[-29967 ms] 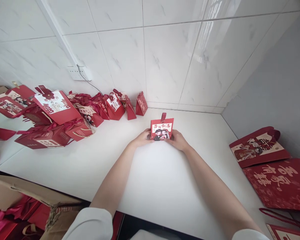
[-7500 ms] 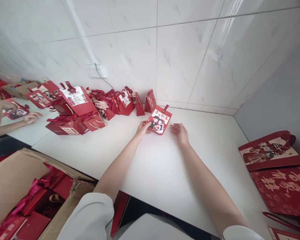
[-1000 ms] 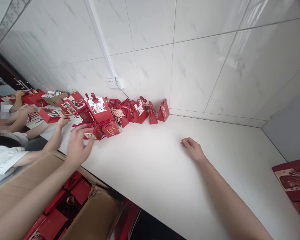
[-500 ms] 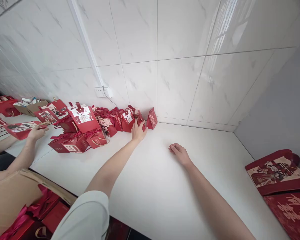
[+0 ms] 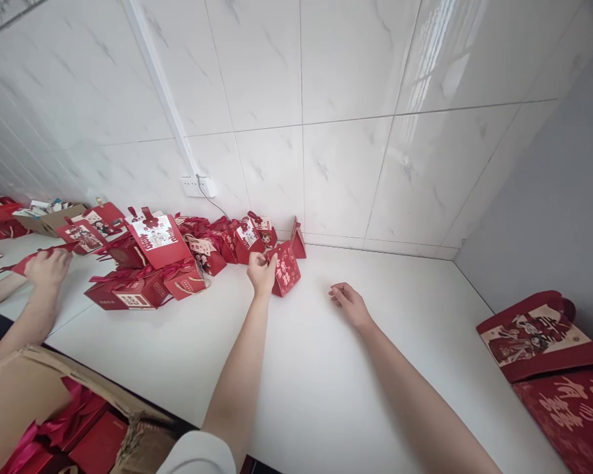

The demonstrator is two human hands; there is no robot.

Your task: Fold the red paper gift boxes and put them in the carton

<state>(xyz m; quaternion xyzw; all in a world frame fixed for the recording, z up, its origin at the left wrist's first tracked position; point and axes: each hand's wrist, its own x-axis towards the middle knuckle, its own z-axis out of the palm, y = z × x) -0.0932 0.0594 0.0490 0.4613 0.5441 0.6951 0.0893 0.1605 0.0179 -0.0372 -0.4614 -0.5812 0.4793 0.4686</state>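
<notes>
My left hand [image 5: 261,275] pinches the left edge of a small red box [image 5: 285,268] with pale lettering, held at or just above the white table [image 5: 306,368]. To its right, my right hand [image 5: 350,304] hovers over the table with fingers loosely curled and nothing visible in it. Behind the held box, another small red box [image 5: 298,238] stands by the tiled wall. A row of red gift boxes [image 5: 212,253] with ribbons and printed cards lies left of my left hand.
At the far left, another person's hand [image 5: 48,266] holds something red. A cardboard carton [image 5: 24,382] of red boxes stands at the lower left. Larger red boxes [image 5: 541,336] are at the right edge. A socket strip [image 5: 197,187] with a cable is on the wall.
My left hand has drawn the small red box out from the row toward me. My right hand has hardly moved. The other person's hand has moved left, and the view has shifted slightly.
</notes>
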